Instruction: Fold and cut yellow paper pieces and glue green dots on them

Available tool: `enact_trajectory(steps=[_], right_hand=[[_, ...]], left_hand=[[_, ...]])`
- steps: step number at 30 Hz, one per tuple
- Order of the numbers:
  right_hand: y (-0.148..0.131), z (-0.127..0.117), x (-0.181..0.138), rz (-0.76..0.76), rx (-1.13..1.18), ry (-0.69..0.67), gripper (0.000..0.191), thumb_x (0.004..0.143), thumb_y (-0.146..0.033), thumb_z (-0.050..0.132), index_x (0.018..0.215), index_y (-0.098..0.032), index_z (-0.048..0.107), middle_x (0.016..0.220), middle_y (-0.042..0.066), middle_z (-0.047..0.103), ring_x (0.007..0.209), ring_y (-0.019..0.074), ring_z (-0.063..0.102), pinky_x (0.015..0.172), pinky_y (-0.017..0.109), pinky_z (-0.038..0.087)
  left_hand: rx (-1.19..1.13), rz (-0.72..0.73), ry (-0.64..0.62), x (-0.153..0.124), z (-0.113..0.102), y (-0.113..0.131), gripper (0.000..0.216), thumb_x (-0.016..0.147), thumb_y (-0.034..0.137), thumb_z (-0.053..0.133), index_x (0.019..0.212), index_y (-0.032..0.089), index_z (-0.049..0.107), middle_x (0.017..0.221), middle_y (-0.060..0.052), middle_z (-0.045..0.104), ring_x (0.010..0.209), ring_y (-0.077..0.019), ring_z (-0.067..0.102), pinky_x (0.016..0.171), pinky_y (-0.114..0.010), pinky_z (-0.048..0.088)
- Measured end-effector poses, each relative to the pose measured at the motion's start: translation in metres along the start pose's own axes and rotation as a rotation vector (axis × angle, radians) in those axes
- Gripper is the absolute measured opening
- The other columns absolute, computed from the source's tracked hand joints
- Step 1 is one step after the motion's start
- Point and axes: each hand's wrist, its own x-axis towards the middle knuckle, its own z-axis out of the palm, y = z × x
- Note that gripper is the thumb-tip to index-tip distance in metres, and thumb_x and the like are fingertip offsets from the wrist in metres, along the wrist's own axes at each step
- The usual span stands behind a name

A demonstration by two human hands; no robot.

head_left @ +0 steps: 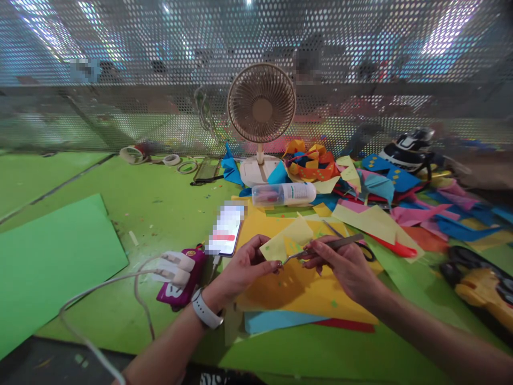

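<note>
My left hand (pixel 244 264), with a white watch on its wrist, pinches a folded pale yellow piece of paper (pixel 286 239) at its lower left corner. My right hand (pixel 340 262) is closed round metal tweezers (pixel 320 248), whose tips touch the lower edge of that paper. Both hands hover over a stack of yellow (pixel 288 289), blue and red paper sheets on the green table (pixel 160 208).
A phone (pixel 226 230) lies left of the hands, next to a magenta power bank (pixel 188 278) with white cables. Behind stand a small fan (pixel 262 107), a glue bottle (pixel 286 193) and a heap of coloured paper shapes (pixel 377 187). A green sheet (pixel 52 256) lies left; a yellow tool (pixel 484 291) lies right.
</note>
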Motion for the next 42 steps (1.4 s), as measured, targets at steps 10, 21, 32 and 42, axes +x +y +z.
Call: enact_trajectory(steps=[10,21,32,42], right_hand=[[0.0049,-0.0041,0.0015,-0.052,0.004,0.018,0.011,0.077,-0.028,0.064,0.08,-0.017,0.065,0.074,0.004,0.072,0.061,0.0155,0.068,0.047,0.019,0.049],[0.0039,-0.0029,-0.0006,-0.117,-0.112,-0.005,0.013,0.079,-0.028,0.061,0.083,-0.016,0.064,0.073,0.006,0.071,0.061,0.0162,0.068,0.048,0.02,0.049],[-0.0005,-0.0006,-0.0029,-0.109,-0.196,-0.006,0.019,0.079,-0.032,0.061,0.083,-0.014,0.063,0.076,0.009,0.07,0.062,0.0181,0.068,0.048,0.022,0.05],[-0.003,-0.0014,-0.0018,-0.098,-0.22,-0.02,0.02,0.079,-0.033,0.061,0.084,-0.014,0.064,0.078,0.009,0.071,0.061,0.018,0.068,0.047,0.022,0.048]], left_hand=[[0.012,0.03,-0.003,-0.001,0.0002,-0.0024,0.033,0.073,0.021,0.067,0.096,0.017,0.045,0.083,-0.001,0.06,0.072,-0.01,0.058,0.069,-0.025,0.046],[0.006,0.033,-0.012,-0.0013,-0.0001,-0.0014,0.033,0.073,0.02,0.067,0.097,0.017,0.045,0.085,-0.002,0.06,0.072,-0.0101,0.058,0.07,-0.025,0.046],[0.084,0.058,-0.017,-0.0011,0.0001,-0.0044,0.031,0.074,0.024,0.065,0.096,0.017,0.045,0.083,-0.001,0.057,0.072,-0.0108,0.055,0.066,-0.023,0.043],[0.143,0.049,-0.032,-0.0034,0.0011,-0.0045,0.03,0.074,0.028,0.065,0.096,0.017,0.046,0.081,-0.001,0.055,0.072,-0.0113,0.053,0.065,-0.023,0.042]])
